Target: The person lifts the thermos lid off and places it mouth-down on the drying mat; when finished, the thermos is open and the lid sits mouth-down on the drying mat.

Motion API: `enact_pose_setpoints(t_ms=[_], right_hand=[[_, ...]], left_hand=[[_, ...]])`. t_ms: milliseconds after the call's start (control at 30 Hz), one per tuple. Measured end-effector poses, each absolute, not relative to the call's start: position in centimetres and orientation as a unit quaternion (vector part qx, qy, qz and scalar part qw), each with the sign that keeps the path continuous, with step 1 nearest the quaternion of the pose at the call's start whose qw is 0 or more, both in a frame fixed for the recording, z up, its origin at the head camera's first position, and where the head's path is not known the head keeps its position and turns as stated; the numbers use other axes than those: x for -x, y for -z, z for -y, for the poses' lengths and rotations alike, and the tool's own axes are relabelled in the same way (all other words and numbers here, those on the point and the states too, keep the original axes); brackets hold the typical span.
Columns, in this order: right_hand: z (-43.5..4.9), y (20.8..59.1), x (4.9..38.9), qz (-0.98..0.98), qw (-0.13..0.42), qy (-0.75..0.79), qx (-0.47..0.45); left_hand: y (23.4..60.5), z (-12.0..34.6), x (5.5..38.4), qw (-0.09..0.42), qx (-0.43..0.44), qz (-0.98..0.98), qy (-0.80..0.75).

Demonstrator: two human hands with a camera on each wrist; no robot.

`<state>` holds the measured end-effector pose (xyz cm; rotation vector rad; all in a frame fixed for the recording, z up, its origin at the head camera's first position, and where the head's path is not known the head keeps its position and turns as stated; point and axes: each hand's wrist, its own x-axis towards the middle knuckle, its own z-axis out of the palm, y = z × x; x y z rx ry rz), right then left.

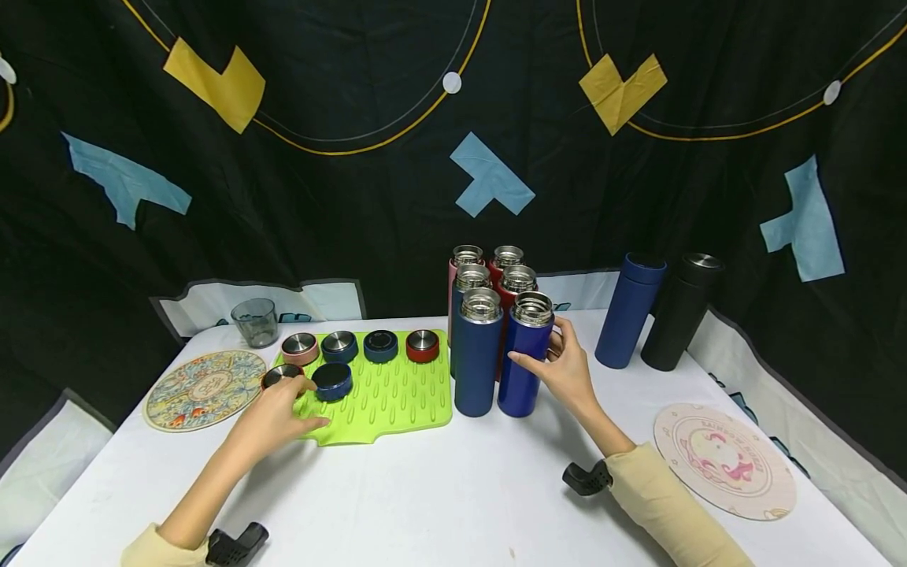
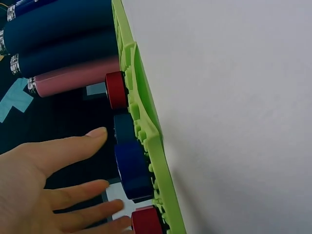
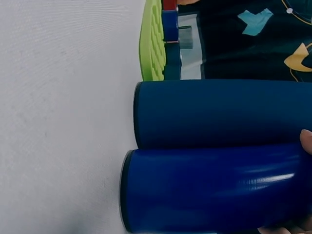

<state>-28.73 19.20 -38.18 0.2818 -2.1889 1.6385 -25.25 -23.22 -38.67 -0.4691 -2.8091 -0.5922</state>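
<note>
Nearest comes a beige fabric sleeve, and its left hand spreads wide beside a glossy blue round lid, left on the lime-green ridged mat; right hand grips a glossy blue cylindrical bottle, uncapped. Looks like reaching for the lid; next calls for fingers closing. Left wrist: a fingertip gap, unclear from the head. Right wrist: the bottle's dark base rim, plain here.

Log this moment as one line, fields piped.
left hand: near blue lid, not gripping | right hand: holds uncapped blue bottle | blue lid: on green mat | navy bottle: uncapped, beside blue bottle
</note>
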Motion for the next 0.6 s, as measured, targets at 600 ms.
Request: enact_pose_setpoints(t_ms=[600], right_hand=[[-21.5, 36.9, 26.4, 0.815, 0.189, -0.530, -0.139]], left_hand=[[39.6, 24.8, 24.9, 0.017, 0.142, 0.973, 0.178]])
